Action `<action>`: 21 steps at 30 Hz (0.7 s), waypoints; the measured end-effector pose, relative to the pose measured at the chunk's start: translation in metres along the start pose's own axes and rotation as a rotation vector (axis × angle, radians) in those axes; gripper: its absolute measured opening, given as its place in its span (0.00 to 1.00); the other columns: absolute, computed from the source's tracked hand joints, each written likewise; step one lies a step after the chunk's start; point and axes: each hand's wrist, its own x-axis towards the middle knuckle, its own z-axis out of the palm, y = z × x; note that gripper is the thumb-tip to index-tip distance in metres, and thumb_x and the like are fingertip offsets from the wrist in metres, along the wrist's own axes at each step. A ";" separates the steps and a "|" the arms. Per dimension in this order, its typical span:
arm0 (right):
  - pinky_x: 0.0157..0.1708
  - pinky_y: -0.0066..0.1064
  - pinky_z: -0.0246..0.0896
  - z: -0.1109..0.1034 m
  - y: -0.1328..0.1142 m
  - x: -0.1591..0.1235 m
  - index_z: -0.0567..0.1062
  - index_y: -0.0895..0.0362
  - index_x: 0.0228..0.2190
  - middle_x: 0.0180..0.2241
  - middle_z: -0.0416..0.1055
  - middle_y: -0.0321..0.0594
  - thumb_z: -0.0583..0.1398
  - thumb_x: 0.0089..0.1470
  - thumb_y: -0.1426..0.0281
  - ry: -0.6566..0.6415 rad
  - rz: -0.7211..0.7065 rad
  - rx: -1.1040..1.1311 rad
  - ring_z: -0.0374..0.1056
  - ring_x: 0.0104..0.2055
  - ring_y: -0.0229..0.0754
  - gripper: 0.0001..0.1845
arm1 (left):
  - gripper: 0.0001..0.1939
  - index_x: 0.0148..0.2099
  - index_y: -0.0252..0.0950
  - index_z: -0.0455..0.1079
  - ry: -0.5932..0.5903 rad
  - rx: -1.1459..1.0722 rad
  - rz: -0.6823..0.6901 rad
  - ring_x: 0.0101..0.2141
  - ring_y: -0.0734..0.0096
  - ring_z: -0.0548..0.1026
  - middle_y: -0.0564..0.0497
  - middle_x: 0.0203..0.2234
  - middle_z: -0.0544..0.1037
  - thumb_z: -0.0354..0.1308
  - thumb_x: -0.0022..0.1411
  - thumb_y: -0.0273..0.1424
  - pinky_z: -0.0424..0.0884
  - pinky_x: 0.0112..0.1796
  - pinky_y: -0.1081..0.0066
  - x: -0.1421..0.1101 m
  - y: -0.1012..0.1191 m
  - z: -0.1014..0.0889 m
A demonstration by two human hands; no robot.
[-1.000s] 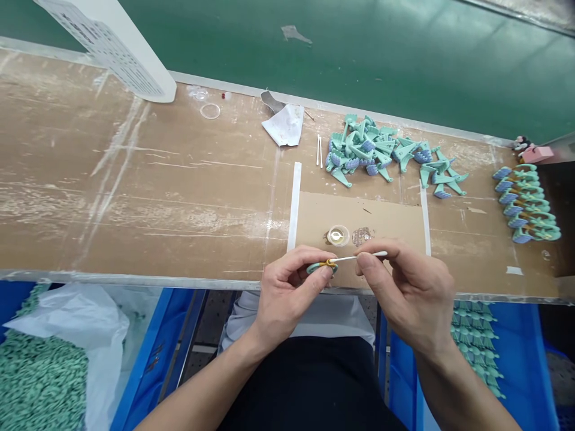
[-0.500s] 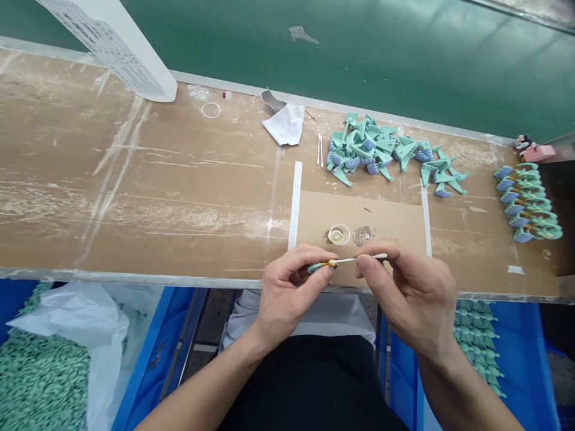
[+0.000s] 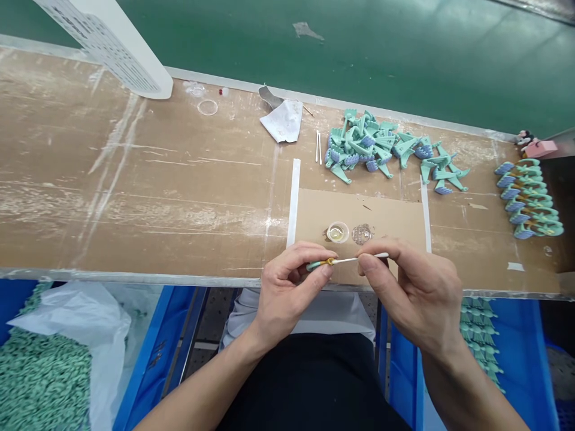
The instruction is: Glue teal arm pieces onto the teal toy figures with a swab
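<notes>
My left hand (image 3: 290, 286) pinches a small teal plastic part (image 3: 317, 264) at the bench's front edge. My right hand (image 3: 411, 290) pinches a white cotton swab (image 3: 359, 258), its yellowed tip touching the part. Just beyond my fingers, on a taped-down cardboard sheet (image 3: 386, 215), sit a small clear cup of yellowish liquid (image 3: 337, 231) and a clear lid (image 3: 362, 233). A heap of teal and purple parts (image 3: 372, 146) lies at the back of the bench. A neat row of the same parts (image 3: 527, 200) is at the far right.
A crumpled white cloth (image 3: 283, 120) and two spare swabs (image 3: 318, 147) lie behind the cardboard. A white perforated stand (image 3: 112, 48) rises at back left. Below the bench, blue bins (image 3: 516, 359) and a white bag (image 3: 67, 335) hold more teal parts.
Both hands stay in place. The teal part has turned slightly in my left fingers while the swab tip stays against it. The view has shifted a little.
</notes>
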 end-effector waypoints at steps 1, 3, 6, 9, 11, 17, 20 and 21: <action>0.32 0.31 0.69 0.000 0.001 0.000 0.81 0.51 0.41 0.26 0.76 0.31 0.66 0.76 0.75 0.003 0.004 -0.003 0.74 0.27 0.39 0.08 | 0.05 0.51 0.43 0.93 -0.002 0.000 0.003 0.39 0.64 0.85 0.44 0.44 0.89 0.76 0.76 0.31 0.81 0.38 0.68 0.000 0.000 0.000; 0.31 0.31 0.69 0.001 0.001 0.000 0.81 0.50 0.41 0.26 0.75 0.31 0.65 0.76 0.74 0.006 0.007 -0.003 0.74 0.26 0.39 0.08 | 0.05 0.51 0.43 0.93 -0.007 -0.003 0.009 0.39 0.64 0.85 0.44 0.44 0.89 0.76 0.76 0.31 0.81 0.39 0.68 0.000 0.000 -0.001; 0.30 0.30 0.68 0.001 0.002 -0.001 0.81 0.51 0.42 0.28 0.78 0.31 0.65 0.76 0.75 0.012 0.000 0.010 0.74 0.26 0.38 0.08 | 0.05 0.51 0.43 0.93 -0.012 -0.002 0.012 0.40 0.64 0.85 0.44 0.45 0.89 0.77 0.76 0.30 0.81 0.38 0.68 0.000 -0.001 -0.001; 0.30 0.29 0.67 0.002 0.003 -0.001 0.81 0.51 0.42 0.31 0.80 0.32 0.66 0.76 0.76 0.010 0.009 0.015 0.74 0.27 0.37 0.08 | 0.05 0.51 0.43 0.93 -0.014 0.004 0.012 0.41 0.63 0.85 0.44 0.45 0.89 0.77 0.76 0.30 0.81 0.39 0.68 -0.001 -0.002 -0.001; 0.30 0.29 0.66 0.002 0.003 0.000 0.81 0.51 0.42 0.32 0.82 0.32 0.66 0.76 0.76 0.012 0.011 0.019 0.73 0.27 0.36 0.08 | 0.05 0.50 0.43 0.93 -0.016 -0.001 0.015 0.41 0.63 0.85 0.44 0.45 0.89 0.77 0.76 0.30 0.81 0.39 0.67 -0.001 -0.002 -0.001; 0.29 0.30 0.65 0.002 -0.001 0.000 0.82 0.51 0.42 0.33 0.84 0.32 0.66 0.76 0.77 -0.008 0.020 0.064 0.73 0.26 0.36 0.09 | 0.04 0.50 0.42 0.94 -0.014 0.000 0.012 0.41 0.62 0.85 0.43 0.45 0.89 0.78 0.75 0.31 0.82 0.40 0.67 0.000 0.002 0.000; 0.29 0.31 0.65 0.000 0.000 -0.004 0.83 0.51 0.41 0.32 0.84 0.32 0.67 0.75 0.75 0.005 0.050 0.087 0.72 0.25 0.36 0.08 | 0.05 0.50 0.43 0.94 -0.010 0.000 0.030 0.42 0.63 0.85 0.43 0.45 0.89 0.78 0.74 0.30 0.81 0.39 0.69 0.000 0.001 0.001; 0.29 0.32 0.65 -0.001 0.001 -0.005 0.84 0.50 0.42 0.32 0.83 0.32 0.68 0.75 0.74 0.025 0.082 0.095 0.72 0.25 0.37 0.07 | 0.05 0.50 0.43 0.94 -0.010 0.001 0.036 0.42 0.63 0.85 0.43 0.46 0.89 0.78 0.74 0.29 0.80 0.38 0.69 0.000 0.001 0.001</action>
